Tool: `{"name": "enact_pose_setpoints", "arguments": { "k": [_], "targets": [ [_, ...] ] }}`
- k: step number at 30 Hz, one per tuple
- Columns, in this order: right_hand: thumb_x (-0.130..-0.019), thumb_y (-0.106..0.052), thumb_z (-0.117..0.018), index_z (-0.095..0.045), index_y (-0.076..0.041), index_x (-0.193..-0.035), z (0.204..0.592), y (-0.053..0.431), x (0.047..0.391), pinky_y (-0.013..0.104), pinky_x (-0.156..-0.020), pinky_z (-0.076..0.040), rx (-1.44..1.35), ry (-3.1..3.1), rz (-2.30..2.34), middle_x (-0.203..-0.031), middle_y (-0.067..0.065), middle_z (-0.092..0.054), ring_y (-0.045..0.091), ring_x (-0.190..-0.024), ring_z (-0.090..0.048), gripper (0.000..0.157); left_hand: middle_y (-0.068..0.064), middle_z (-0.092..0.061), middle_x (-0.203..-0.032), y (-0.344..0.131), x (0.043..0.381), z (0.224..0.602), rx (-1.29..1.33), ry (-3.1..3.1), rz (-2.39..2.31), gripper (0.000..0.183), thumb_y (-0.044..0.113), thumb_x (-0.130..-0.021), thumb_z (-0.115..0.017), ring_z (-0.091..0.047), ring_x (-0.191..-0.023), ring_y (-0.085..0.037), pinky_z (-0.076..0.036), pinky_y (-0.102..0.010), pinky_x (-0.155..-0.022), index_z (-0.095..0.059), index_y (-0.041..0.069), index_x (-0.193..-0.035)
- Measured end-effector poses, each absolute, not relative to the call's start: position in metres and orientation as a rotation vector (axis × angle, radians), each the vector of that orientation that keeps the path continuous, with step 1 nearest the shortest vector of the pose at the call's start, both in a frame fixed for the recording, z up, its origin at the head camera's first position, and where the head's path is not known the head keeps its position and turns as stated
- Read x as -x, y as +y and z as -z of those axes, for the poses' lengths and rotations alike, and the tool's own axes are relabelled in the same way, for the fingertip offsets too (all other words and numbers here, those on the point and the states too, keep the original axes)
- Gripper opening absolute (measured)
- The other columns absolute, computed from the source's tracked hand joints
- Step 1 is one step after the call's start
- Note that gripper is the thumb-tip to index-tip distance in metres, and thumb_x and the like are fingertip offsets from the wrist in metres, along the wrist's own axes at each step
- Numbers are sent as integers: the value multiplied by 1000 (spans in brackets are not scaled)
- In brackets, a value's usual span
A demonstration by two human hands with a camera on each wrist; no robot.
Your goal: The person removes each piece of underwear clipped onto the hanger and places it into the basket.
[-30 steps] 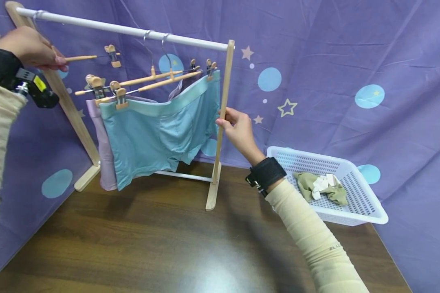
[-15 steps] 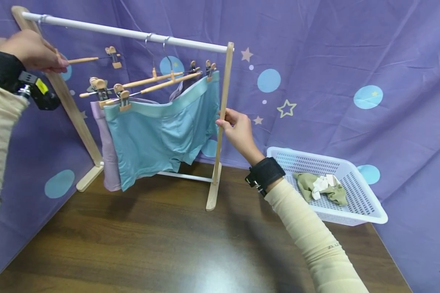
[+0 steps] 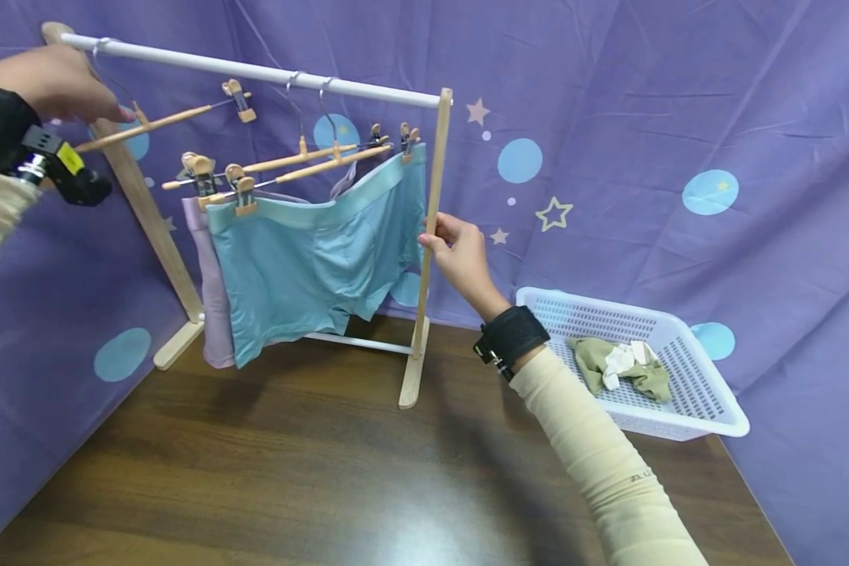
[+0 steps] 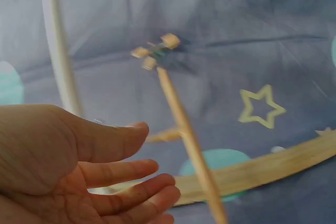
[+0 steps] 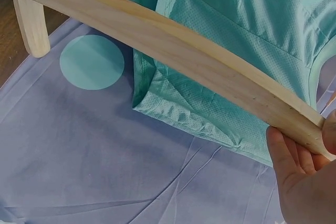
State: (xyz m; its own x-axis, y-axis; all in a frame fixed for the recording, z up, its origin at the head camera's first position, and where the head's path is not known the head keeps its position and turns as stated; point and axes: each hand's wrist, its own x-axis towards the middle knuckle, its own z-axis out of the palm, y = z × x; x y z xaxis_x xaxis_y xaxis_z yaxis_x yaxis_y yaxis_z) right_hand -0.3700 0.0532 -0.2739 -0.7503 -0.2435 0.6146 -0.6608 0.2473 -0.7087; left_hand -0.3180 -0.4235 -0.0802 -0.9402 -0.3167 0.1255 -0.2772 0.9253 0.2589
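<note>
I count three hangers (image 3: 307,169) on one rack (image 3: 255,72): two carry teal shorts (image 3: 304,267) and a lilac garment (image 3: 217,322). Near the bare hanger (image 3: 177,119), the left hand (image 3: 60,82) is loosely spread, gripping nothing; the right hand (image 3: 461,255) pinches the post (image 3: 435,181), which crosses before the shorts. One basket (image 3: 739,423) holds olive and white cloth (image 3: 592,362). I can't read the sleeve lettering (image 3: 640,476).
</note>
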Motion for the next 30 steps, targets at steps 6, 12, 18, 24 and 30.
{"name": "enact_pose_setpoints", "arguments": {
  "k": [6,12,18,24,30],
  "targets": [
    [-95,-9,-72,-74,1,-106,274,52,371,21,-65,-48,-827,-2144,-1489,-91,19,-76,22,-80,-69,16,-44,-45,-113,-418,313,67,-339,-2905,336,62,33,-105,-54,-48,-98,-53,-52,-61,-77,-46,-26,-123],
    [-94,-7,-72,-74,1,-104,273,51,373,22,-63,-47,-818,-2138,-1478,-87,19,-75,14,-74,-64,13,-51,-38,-111,-319,248,42,-259,-2807,381,44,5,-103,-49,-39,-92,-55,-50,-56,-77,-39,-32,-125],
    [-94,-7,-73,-74,1,-103,272,51,375,31,-71,-54,-819,-2130,-1471,-87,20,-75,19,-76,-67,13,-41,-47,-112,-288,240,39,-64,-2634,449,37,7,-101,-54,-39,-80,-28,-27,-12,-57,-48,-22,-124],
    [-93,-7,-74,-74,2,-104,272,51,375,36,-78,-58,-822,-2123,-1480,-89,21,-76,25,-80,-70,15,-35,-44,-145,-247,235,44,-77,-2639,420,49,22,-103,-53,-45,-103,-45,-31,-26,-70,-47,-9,-141],
    [-93,-7,-74,-74,2,-105,272,52,374,30,-74,-56,-807,-2135,-1477,-89,20,-76,24,-80,-70,16,-33,-51,-141,-211,234,52,-36,-2653,340,54,25,-102,-55,-48,-115,-49,-29,-34,-73,-47,-8,-144]
  ]
}}
